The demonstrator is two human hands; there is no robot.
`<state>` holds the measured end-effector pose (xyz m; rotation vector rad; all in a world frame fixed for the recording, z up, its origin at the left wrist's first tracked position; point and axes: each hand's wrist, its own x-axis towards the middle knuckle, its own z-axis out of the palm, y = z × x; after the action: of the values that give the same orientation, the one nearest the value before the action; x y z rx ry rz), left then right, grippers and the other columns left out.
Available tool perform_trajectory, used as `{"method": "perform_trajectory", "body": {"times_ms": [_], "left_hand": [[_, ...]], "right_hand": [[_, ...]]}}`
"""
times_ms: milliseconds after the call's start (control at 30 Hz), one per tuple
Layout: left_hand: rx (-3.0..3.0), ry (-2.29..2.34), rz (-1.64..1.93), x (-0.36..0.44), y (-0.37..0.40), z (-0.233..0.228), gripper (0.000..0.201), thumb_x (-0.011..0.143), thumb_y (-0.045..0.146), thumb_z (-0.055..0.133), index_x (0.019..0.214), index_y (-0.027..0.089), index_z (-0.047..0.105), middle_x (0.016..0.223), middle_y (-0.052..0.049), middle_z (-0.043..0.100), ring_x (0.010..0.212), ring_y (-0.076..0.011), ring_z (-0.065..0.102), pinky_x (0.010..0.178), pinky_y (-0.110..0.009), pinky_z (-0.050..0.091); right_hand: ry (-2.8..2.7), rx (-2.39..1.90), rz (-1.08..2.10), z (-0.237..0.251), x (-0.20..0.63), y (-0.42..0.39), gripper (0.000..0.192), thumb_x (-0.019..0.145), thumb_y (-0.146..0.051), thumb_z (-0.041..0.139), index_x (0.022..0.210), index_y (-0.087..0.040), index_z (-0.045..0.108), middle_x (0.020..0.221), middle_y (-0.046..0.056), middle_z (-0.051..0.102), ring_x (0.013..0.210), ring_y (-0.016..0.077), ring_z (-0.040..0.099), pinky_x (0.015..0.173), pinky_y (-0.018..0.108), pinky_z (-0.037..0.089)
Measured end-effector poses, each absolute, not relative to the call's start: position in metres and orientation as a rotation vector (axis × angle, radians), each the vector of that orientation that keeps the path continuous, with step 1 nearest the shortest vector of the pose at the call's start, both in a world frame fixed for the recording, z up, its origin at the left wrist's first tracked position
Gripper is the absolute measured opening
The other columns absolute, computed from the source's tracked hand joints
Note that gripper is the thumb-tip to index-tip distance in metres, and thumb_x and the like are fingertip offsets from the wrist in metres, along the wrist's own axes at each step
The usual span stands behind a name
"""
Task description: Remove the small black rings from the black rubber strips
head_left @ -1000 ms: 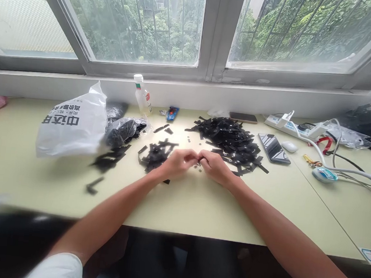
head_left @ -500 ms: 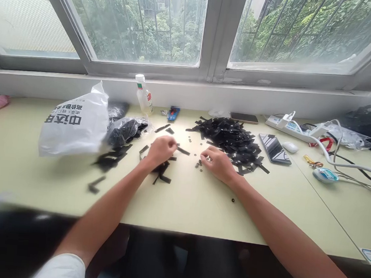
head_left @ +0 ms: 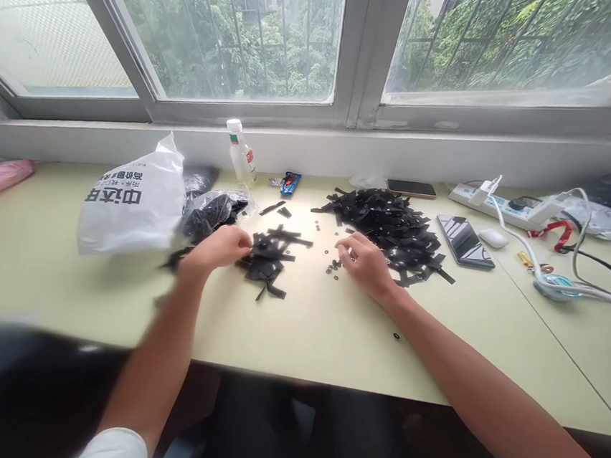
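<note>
My left hand point(head_left: 218, 246) rests curled on the pale table point(head_left: 301, 322) at the left edge of a small heap of black strips point(head_left: 270, 254); whether it grips a strip cannot be told. My right hand point(head_left: 364, 261) hovers with bent fingers over a scatter of small dark rings point(head_left: 333, 266), fingertips pinched close together. Just beyond the right hand lies a large pile of black strips point(head_left: 387, 222). One ring point(head_left: 397, 336) lies alone nearer to me.
A white printed plastic bag point(head_left: 129, 201) and a clear bag of black pieces point(head_left: 213, 209) sit at the left. A small bottle point(head_left: 241, 152), two phones point(head_left: 465, 240) point(head_left: 411, 188), a mouse point(head_left: 493, 237), a power strip point(head_left: 502, 205) and cables point(head_left: 575, 284) lie behind and right.
My hands, joined at the centre one second ago, have parted. The left hand swung left past the small strip heap; the right hand stayed by the rings. The view shifted slightly right.
</note>
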<state>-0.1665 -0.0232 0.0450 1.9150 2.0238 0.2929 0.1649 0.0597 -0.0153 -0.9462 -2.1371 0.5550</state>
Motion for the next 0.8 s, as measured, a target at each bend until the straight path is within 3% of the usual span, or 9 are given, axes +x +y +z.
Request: {"method": "perform_trajectory", "body": {"times_ms": [300, 467, 800], "left_hand": [[1.934, 2.079, 0.258, -0.158, -0.018, 0.030, 0.011, 0.072, 0.022, 0.063, 0.068, 0.023, 0.074, 0.073, -0.003, 0.074, 0.068, -0.0180, 0.066, 0.060, -0.024, 0.046], [1.887, 2.173, 0.338, -0.159, -0.023, 0.037, 0.016, 0.072, 0.022, 0.061, 0.079, 0.023, 0.076, 0.084, -0.004, 0.076, 0.073, -0.0189, 0.067, 0.059, -0.023, 0.046], [1.869, 2.339, 0.551, -0.153, -0.022, 0.060, 0.019, 0.079, 0.024, 0.061, 0.090, 0.024, 0.076, 0.085, -0.004, 0.076, 0.076, -0.0206, 0.068, 0.067, -0.027, 0.049]], "right_hand": [[-2.103, -0.960, 0.576, -0.013, 0.166, 0.061, 0.024, 0.098, -0.033, 0.047, 0.095, -0.022, 0.069, 0.096, 0.007, 0.066, 0.063, 0.0164, 0.055, 0.058, 0.033, 0.043], [-2.083, -0.952, 0.600, -0.015, 0.167, 0.063, 0.025, 0.097, -0.035, 0.048, 0.096, -0.022, 0.069, 0.095, 0.007, 0.066, 0.059, 0.0159, 0.051, 0.056, 0.033, 0.044], [-2.053, -0.946, 0.622, -0.013, 0.167, 0.062, 0.025, 0.098, -0.035, 0.047, 0.096, -0.022, 0.069, 0.095, 0.006, 0.064, 0.058, 0.0148, 0.049, 0.056, 0.033, 0.042]]}}
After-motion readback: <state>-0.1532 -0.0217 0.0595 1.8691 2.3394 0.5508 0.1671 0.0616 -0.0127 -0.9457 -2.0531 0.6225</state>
